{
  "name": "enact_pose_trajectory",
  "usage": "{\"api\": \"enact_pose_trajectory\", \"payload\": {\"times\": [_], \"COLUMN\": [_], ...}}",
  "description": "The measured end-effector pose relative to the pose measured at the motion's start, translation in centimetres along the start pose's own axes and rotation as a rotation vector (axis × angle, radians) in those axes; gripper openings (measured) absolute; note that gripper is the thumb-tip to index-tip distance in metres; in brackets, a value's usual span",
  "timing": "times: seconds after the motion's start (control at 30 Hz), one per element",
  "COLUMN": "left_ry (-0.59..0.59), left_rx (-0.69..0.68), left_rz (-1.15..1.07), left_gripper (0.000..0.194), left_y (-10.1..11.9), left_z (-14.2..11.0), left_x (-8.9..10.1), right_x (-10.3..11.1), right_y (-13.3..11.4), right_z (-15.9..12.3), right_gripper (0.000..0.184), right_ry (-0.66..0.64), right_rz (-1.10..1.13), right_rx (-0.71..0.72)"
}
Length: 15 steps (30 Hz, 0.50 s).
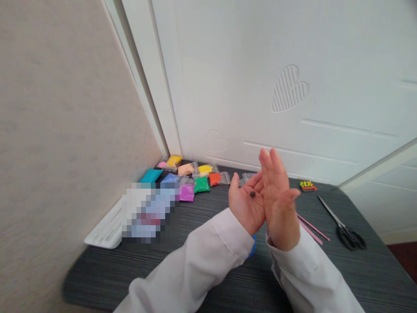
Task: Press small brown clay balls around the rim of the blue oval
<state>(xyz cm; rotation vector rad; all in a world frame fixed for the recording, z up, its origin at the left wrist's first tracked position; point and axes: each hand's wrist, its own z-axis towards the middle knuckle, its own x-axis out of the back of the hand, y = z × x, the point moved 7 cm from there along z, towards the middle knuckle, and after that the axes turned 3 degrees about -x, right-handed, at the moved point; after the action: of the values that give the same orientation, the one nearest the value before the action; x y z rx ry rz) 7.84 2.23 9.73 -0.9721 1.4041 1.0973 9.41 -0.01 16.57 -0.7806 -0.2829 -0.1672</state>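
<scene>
A small dark ball [253, 194], which looks like modelling clay, rests on the upturned palm of my left hand [246, 204]. The fingers of that hand are stretched out, partly hidden behind my right hand [276, 200]. My right hand is raised on edge just beside the ball, fingers straight and thumb apart, with nothing in it. Under my left wrist a blue round-edged thing [252, 247] shows in part; what it is I cannot tell. Two pink sticks or tools [311, 229] lie on the table to the right of my right wrist.
Bags of coloured clay, among them green [202, 184], purple [186, 193] and orange [214, 178], line the back of the dark table [156, 269]. A white tray [106, 228] stands left, beside a blurred patch. Black scissors [345, 230] and a small yellow-dotted piece [307, 186] lie right.
</scene>
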Motion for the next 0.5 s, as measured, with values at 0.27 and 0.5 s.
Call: {"api": "enact_pose_trajectory", "payload": {"times": [0.27, 0.5], "left_ry": [-0.022, -0.181], "left_rx": [-0.005, -0.022], "left_rz": [-0.015, 0.210], "left_gripper": [0.052, 0.052], "left_y": [0.2, -0.7], "left_z": [-0.1, -1.5], "left_x": [-0.8, -3.3], "right_x": [2.3, 1.6], "right_y": [1.0, 0.0], "right_z": [-0.2, -0.2], "right_gripper": [0.061, 0.061], "right_ry": [0.143, 0.031], "right_rz": [0.261, -0.159], "right_rx": [-0.053, 0.072]}}
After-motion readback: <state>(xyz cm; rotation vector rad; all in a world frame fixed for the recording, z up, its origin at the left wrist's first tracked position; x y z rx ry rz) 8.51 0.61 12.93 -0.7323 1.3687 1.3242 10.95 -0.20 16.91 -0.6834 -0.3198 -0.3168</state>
